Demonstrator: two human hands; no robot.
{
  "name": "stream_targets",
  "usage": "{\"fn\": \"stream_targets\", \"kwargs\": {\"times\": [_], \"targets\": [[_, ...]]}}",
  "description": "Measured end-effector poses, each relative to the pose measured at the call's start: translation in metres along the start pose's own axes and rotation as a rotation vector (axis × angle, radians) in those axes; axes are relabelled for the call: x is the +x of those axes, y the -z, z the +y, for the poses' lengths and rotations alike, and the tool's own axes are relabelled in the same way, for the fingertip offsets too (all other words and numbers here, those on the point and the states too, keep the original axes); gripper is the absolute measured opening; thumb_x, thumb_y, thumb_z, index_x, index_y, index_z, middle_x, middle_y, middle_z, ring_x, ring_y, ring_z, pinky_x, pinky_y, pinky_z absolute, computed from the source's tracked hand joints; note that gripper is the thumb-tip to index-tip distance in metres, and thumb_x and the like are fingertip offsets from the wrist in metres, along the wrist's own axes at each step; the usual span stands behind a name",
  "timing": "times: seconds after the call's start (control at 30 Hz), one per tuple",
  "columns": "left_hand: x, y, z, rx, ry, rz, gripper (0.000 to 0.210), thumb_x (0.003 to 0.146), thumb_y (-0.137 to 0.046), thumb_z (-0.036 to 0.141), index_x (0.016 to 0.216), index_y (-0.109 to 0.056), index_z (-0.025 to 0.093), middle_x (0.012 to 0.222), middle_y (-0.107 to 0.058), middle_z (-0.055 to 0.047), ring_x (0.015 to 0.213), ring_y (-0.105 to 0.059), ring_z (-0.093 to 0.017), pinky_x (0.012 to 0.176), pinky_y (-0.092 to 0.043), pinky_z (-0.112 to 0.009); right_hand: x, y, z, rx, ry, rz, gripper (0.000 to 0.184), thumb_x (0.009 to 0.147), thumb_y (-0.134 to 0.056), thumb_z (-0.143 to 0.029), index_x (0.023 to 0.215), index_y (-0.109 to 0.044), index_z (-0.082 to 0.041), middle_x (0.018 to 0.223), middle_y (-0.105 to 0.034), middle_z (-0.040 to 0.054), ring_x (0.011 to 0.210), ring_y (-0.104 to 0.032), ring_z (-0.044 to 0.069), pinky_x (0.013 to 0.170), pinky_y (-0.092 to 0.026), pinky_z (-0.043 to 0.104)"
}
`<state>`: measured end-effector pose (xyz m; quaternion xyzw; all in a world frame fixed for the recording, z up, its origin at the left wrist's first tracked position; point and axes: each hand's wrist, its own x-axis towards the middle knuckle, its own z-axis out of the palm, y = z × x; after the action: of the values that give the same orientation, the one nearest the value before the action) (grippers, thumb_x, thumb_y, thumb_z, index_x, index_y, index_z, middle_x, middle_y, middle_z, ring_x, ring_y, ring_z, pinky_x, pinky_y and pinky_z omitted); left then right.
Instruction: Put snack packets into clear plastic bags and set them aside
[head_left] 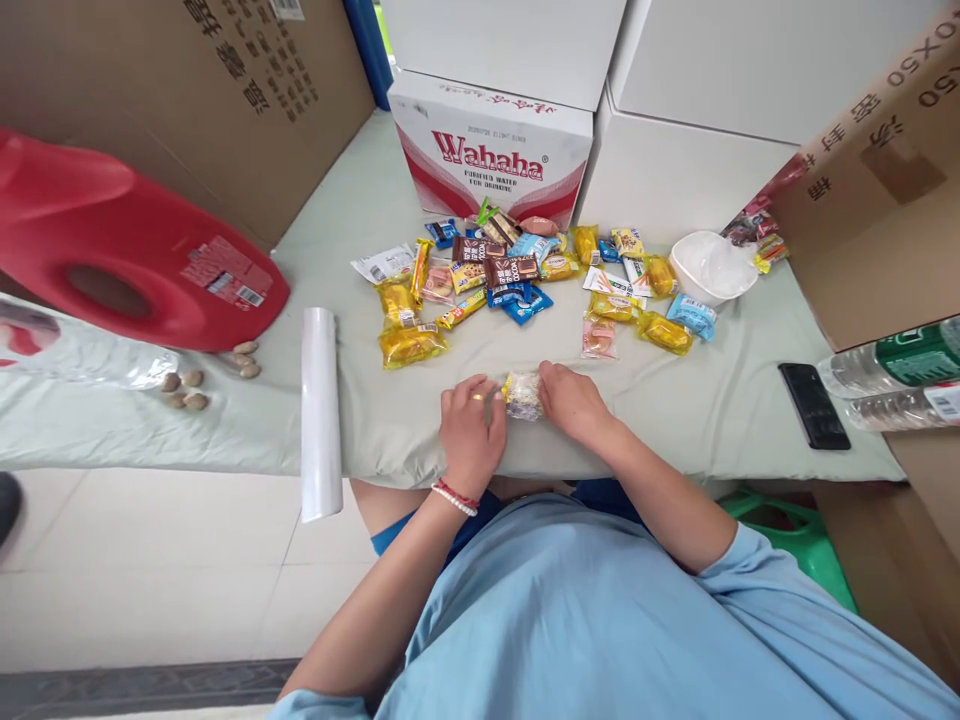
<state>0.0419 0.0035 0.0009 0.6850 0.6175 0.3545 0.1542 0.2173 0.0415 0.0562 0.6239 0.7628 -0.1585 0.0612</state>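
A small clear-wrapped snack packet, with pale, yellow and purplish parts, lies near the table's front edge between my hands. My right hand pinches its right end, the fingers closed over the wrapper. At the packet's left end, my left hand has its fingers curled and its thumb against the wrapper's edge. Just beyond my hands is a spread of wrapped snacks, among them a brown cocoa packet, a yellow packet and a pink packet.
A white bowl with a plastic bag in it stands right of the snacks. Left are a clear roll overhanging the front edge, several nuts and a red jug. A phone and bottles lie right; a Wahaha box stands behind.
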Motion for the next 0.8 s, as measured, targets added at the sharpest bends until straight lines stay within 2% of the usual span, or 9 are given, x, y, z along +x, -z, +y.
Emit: {"fn": "stream_targets", "kwargs": {"times": [0.07, 0.17, 0.27, 0.33, 0.4, 0.47, 0.6, 0.7, 0.8], "targets": [[0.005, -0.009, 0.003, 0.136, 0.066, -0.017, 0.031, 0.101, -0.054, 0.039, 0.110, -0.073, 0.017, 0.119, -0.070, -0.017, 0.114, -0.062, -0.036, 0.099, -0.052, -0.054, 0.000, -0.001, -0.003, 0.002, 0.001, -0.002, 0.026, 0.108, -0.036, -0.022, 0.123, -0.057, -0.017, 0.117, -0.073, 0.0171, 0.099, -0.072, 0.029, 0.077, -0.048, 0.034], [0.010, -0.024, 0.012, 0.175, 0.075, -0.074, 0.024, 0.098, -0.059, 0.035, 0.105, -0.072, 0.017, 0.113, -0.069, -0.017, 0.112, -0.061, -0.036, 0.096, -0.052, -0.052, -0.002, -0.003, -0.002, 0.098, 0.006, 0.041, 0.024, 0.105, -0.039, -0.020, 0.120, -0.058, -0.017, 0.118, -0.073, 0.0170, 0.104, -0.071, 0.029, 0.081, -0.050, 0.034], [0.009, -0.030, 0.023, 0.075, 0.108, -0.059, 0.021, 0.094, -0.065, 0.032, 0.108, -0.066, 0.017, 0.107, -0.068, -0.014, 0.105, -0.063, -0.033, 0.092, -0.054, -0.048, -0.012, -0.011, 0.008, 0.341, 0.008, 0.141, 0.024, 0.102, -0.042, -0.019, 0.120, -0.059, -0.019, 0.113, -0.075, 0.0132, 0.106, -0.071, 0.027, 0.087, -0.052, 0.035], [0.003, -0.027, 0.033, -0.030, 0.075, -0.012, 0.022, 0.094, -0.066, 0.031, 0.111, -0.062, 0.019, 0.104, -0.066, -0.012, 0.100, -0.064, -0.028, 0.088, -0.054, -0.043, -0.023, -0.018, 0.016, 0.611, -0.009, 0.180, 0.025, 0.102, -0.043, -0.024, 0.122, -0.058, -0.022, 0.098, -0.076, 0.0075, 0.095, -0.072, 0.025, 0.086, -0.055, 0.035], [-0.004, -0.024, 0.045, -0.088, -0.043, 0.050, 0.017, 0.096, -0.063, 0.028, 0.112, -0.060, 0.021, 0.108, -0.067, -0.011, 0.101, -0.065, -0.026, 0.088, -0.053, -0.039, -0.036, -0.025, 0.023, 0.949, -0.033, 0.186, 0.027, 0.100, -0.046, -0.033, 0.123, -0.058, -0.024, 0.092, -0.074, 0.0039, 0.087, -0.072, 0.022, 0.083, -0.058, 0.035], [-0.012, -0.023, 0.057, -0.071, -0.223, 0.085, 0.013, 0.099, -0.057, 0.021, 0.111, -0.060, 0.022, 0.115, -0.068, -0.012, 0.108, -0.066, -0.025, 0.093, -0.051, -0.039, -0.050, -0.031, 0.028, 1.276, -0.061, 0.183, 0.031, 0.098, -0.051, -0.043, 0.121, -0.060, -0.025, 0.099, -0.075, 0.0045, 0.091, -0.073, 0.022, 0.084, -0.060, 0.036], [-0.022, -0.034, 0.071, -0.068, -0.543, -0.005, 0.026, 0.095, -0.050, 0.006, 0.110, -0.060, 0.024, 0.117, -0.072, -0.009, 0.120, -0.064, -0.024, 0.100, -0.046, -0.041, -0.071, -0.035, 0.040, 1.684, -0.109, 0.141, 0.048, 0.094, -0.057, -0.065, 0.111, -0.070, -0.022, 0.108, -0.077, 0.0089, 0.102, -0.073, 0.025, 0.088, -0.061, 0.038], [-0.025, -0.042, 0.073, -0.285, -0.673, -0.138, 0.039, 0.084, -0.053, 0.007, 0.120, -0.054, 0.022, 0.122, -0.067, -0.013, 0.122, -0.062, -0.028, 0.103, -0.049, -0.048, -0.077, -0.037, 0.052, 1.848, -0.111, 0.083, 0.047, 0.086, -0.075, -0.062, 0.110, -0.075, -0.022, 0.110, -0.077, 0.0074, 0.104, -0.072, 0.023, 0.091, -0.059, 0.036], [-0.027, -0.043, 0.079, -0.563, -0.679, -0.240, 0.057, 0.075, -0.057, 0.014, 0.130, -0.046, 0.021, 0.134, -0.056, -0.017, 0.132, -0.055, -0.033, 0.108, -0.050, -0.058, -0.079, -0.041, 0.061, 1.957, -0.150, 0.108, 0.044, 0.079, -0.089, -0.050, 0.112, -0.076, -0.025, 0.111, -0.078, 0.0029, 0.099, -0.071, 0.020, 0.089, -0.057, 0.031]]}}
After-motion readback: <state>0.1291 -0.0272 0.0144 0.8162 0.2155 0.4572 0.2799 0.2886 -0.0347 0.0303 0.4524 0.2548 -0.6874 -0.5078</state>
